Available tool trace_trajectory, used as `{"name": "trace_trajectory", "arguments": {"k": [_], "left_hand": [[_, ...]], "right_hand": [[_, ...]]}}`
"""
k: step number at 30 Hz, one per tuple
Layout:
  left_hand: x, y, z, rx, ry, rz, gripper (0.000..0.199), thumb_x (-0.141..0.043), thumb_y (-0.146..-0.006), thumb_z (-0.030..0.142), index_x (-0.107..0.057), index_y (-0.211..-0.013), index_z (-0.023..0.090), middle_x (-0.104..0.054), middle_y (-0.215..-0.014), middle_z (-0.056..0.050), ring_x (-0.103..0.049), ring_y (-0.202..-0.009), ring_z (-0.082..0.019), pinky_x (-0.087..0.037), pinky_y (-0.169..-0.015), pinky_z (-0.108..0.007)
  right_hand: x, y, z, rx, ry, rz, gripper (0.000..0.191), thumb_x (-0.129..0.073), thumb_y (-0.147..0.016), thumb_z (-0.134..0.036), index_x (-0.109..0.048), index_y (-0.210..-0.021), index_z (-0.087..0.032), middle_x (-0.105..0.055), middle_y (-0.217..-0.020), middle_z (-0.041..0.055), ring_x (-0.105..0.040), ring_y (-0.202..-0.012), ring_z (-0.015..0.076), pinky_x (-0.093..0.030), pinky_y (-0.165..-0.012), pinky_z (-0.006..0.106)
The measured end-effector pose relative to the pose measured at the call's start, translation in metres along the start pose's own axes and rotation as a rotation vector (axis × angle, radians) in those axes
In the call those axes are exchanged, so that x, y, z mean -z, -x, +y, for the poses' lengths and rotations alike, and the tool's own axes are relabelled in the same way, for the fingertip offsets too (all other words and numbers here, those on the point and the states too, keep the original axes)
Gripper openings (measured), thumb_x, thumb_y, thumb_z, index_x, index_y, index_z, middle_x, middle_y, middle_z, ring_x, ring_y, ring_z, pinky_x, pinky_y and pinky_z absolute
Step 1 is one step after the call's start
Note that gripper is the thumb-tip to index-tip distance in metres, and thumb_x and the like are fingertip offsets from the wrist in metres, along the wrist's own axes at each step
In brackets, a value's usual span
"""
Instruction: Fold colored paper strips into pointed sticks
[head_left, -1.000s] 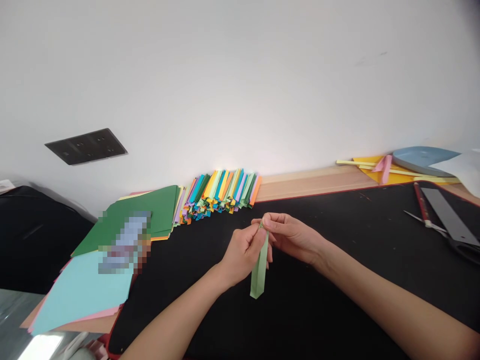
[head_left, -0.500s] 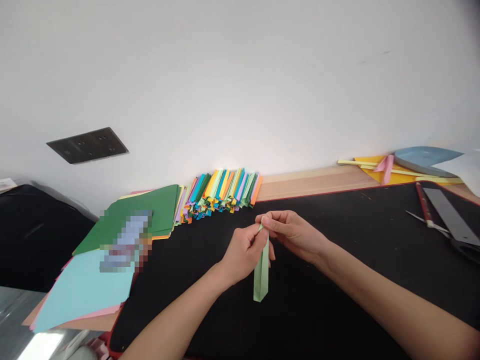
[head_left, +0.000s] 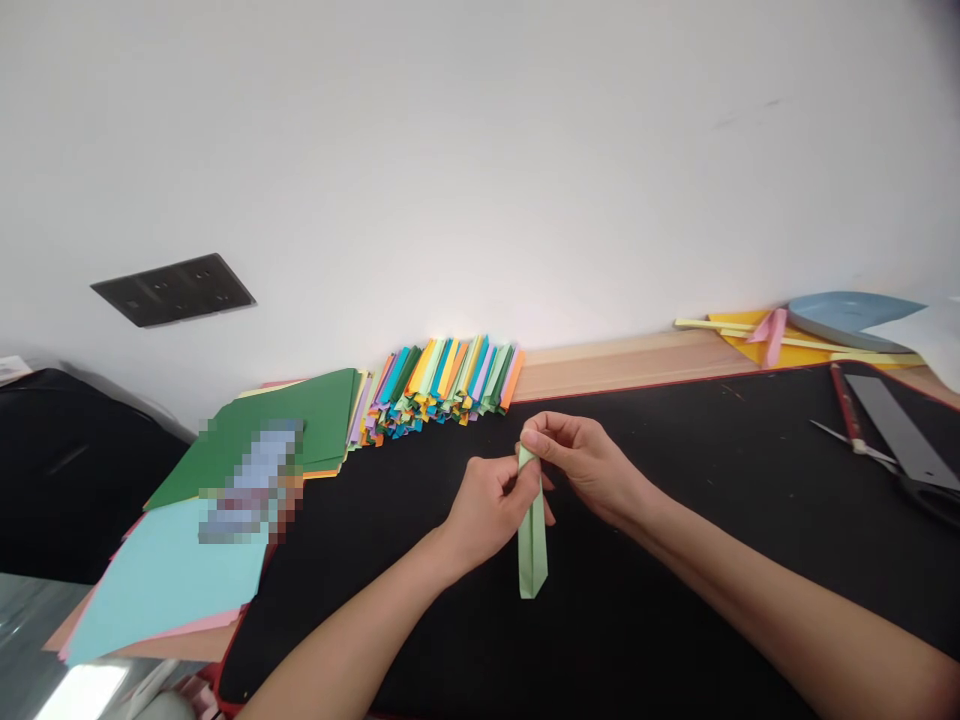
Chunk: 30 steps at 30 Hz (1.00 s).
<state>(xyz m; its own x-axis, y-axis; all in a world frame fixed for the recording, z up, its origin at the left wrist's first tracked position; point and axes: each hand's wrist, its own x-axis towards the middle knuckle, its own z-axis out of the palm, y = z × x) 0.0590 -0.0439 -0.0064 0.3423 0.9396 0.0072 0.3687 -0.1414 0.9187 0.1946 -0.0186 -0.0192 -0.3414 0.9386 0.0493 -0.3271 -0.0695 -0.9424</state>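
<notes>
A folded light green paper strip [head_left: 533, 550] hangs lengthwise over the black mat, a crease running down its middle and its lower corner cut slantwise by a fold. My left hand [head_left: 491, 505] is closed on its upper part, thumb pressed over the paper. At the top end, my right hand [head_left: 581, 462] pinches the strip between thumb and forefinger. Its other fingers curl behind the paper, partly hidden. Behind both hands, against the wall, lies a pile of folded paper strips [head_left: 450, 385] in many colours.
Green paper sheets [head_left: 322, 410] and light blue sheets [head_left: 180, 570] are stacked at left, a pixelated patch over them. On the black mat [head_left: 660, 640] at right lie a red-handled knife [head_left: 846, 405], a metal ruler [head_left: 900, 430] and scissors [head_left: 926, 490]. Paper scraps [head_left: 769, 335] lie behind.
The strip's lower end has swung slightly to the right and hangs more upright. My right hand has shifted a little up and right; both hands keep their hold.
</notes>
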Motion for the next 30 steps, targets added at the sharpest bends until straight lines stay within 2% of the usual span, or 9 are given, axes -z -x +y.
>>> {"name": "trace_trajectory", "arguments": {"k": [5,10,14,18,20,23,26,28,30], "left_hand": [[-0.0008,-0.0002,0.0001,-0.005,0.038,-0.01,0.038,-0.042,-0.088,0.038,-0.063,-0.069,0.012,-0.068,-0.058,-0.008,-0.06,-0.047,-0.013,-0.045,-0.048,-0.02],[-0.0021,0.0001,-0.0005,0.073,0.227,-0.048,0.035,-0.044,-0.086,0.042,-0.058,-0.076,0.012,-0.069,-0.063,-0.008,-0.061,-0.045,-0.015,-0.047,-0.043,-0.023],[-0.0006,-0.0006,-0.0006,0.085,0.319,-0.061,0.033,-0.046,-0.085,0.043,-0.057,-0.08,0.012,-0.067,-0.063,-0.007,-0.061,-0.044,-0.016,-0.047,-0.04,-0.024],[0.0009,-0.0019,0.0014,0.082,0.321,-0.025,0.03,-0.047,-0.085,0.041,-0.057,-0.08,0.012,-0.065,-0.058,-0.005,-0.059,-0.041,-0.014,-0.046,-0.039,-0.021],[0.0009,-0.0025,0.0028,0.073,0.294,-0.012,0.033,-0.046,-0.085,0.042,-0.057,-0.076,0.012,-0.062,-0.052,-0.003,-0.058,-0.04,-0.013,-0.044,-0.038,-0.02],[0.0007,-0.0034,0.0037,0.061,0.266,0.006,0.035,-0.046,-0.085,0.042,-0.056,-0.069,0.013,-0.061,-0.05,-0.003,-0.057,-0.039,-0.012,-0.044,-0.039,-0.02],[0.0009,-0.0045,0.0023,0.065,0.266,0.035,0.031,-0.05,-0.084,0.039,-0.055,-0.068,0.013,-0.061,-0.052,-0.002,-0.057,-0.04,-0.012,-0.045,-0.04,-0.02],[0.0013,-0.005,0.0009,0.063,0.271,0.044,0.028,-0.051,-0.083,0.038,-0.054,-0.068,0.014,-0.06,-0.052,-0.001,-0.057,-0.04,-0.012,-0.044,-0.039,-0.02],[0.0017,-0.0054,-0.0002,0.062,0.29,0.045,0.028,-0.051,-0.083,0.038,-0.053,-0.069,0.014,-0.06,-0.054,0.0,-0.057,-0.039,-0.011,-0.044,-0.039,-0.02]], "right_hand": [[-0.0025,0.0007,-0.0018,0.031,0.035,0.052,0.03,-0.072,-0.068,-0.041,-0.057,-0.069,-0.015,-0.05,-0.052,-0.0042,-0.041,-0.043,0.006,-0.032,-0.042,0.021],[-0.0027,0.002,-0.0031,0.026,0.08,0.103,0.031,-0.072,-0.068,-0.04,-0.06,-0.081,-0.015,-0.05,-0.056,-0.0045,-0.039,-0.047,0.0053,-0.032,-0.044,0.02],[-0.0028,0.0003,-0.0028,0.039,0.067,0.102,0.034,-0.069,-0.071,-0.041,-0.059,-0.092,-0.016,-0.049,-0.06,-0.0046,-0.04,-0.05,0.0059,-0.034,-0.047,0.02],[-0.0021,-0.0008,-0.0034,0.049,0.079,0.091,0.033,-0.064,-0.074,-0.047,-0.058,-0.084,-0.016,-0.056,-0.072,0.0002,-0.048,-0.057,0.0081,-0.04,-0.052,0.022],[-0.0014,-0.0003,-0.0039,0.066,0.129,0.099,0.033,-0.069,-0.07,-0.045,-0.057,-0.081,-0.016,-0.059,-0.077,0.0022,-0.053,-0.064,0.0108,-0.044,-0.057,0.023],[-0.0006,0.0005,-0.0038,0.067,0.215,0.1,0.034,-0.075,-0.064,-0.041,-0.057,-0.079,-0.017,-0.06,-0.072,0.0015,-0.054,-0.058,0.0111,-0.043,-0.053,0.024],[0.0,0.0004,-0.0035,0.049,0.249,0.083,0.032,-0.069,-0.069,-0.045,-0.058,-0.079,-0.016,-0.056,-0.061,-0.0012,-0.047,-0.043,0.008,-0.038,-0.045,0.024],[0.0004,-0.0002,-0.0037,0.054,0.242,0.078,0.032,-0.066,-0.073,-0.046,-0.059,-0.077,-0.016,-0.057,-0.06,-0.0005,-0.049,-0.044,0.0086,-0.04,-0.047,0.025],[0.0008,-0.0008,-0.0045,0.061,0.214,0.092,0.031,-0.066,-0.073,-0.046,-0.06,-0.072,-0.015,-0.06,-0.064,0.0014,-0.054,-0.052,0.0108,-0.044,-0.055,0.026]]}}
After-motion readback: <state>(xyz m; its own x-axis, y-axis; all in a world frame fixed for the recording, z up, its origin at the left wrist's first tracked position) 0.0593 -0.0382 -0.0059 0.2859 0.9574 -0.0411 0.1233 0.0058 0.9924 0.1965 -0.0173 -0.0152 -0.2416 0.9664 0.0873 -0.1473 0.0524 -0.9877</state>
